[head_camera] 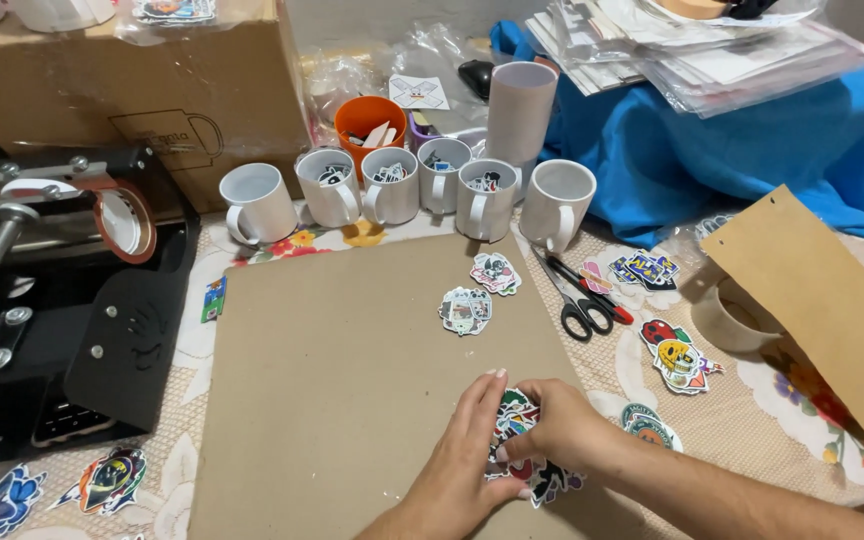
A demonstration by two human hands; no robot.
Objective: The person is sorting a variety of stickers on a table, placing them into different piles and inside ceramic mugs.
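Hands meet near the brown cardboard sheet's (352,380) front edge. Left hand (467,460) and right hand (562,425) both pinch a sticker pile (524,440).

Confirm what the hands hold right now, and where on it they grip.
Both hands, left and right, press on a small stack of colourful stickers lying on the cardboard sheet, gripping its left and right edges; whether it is lifted cannot be told.
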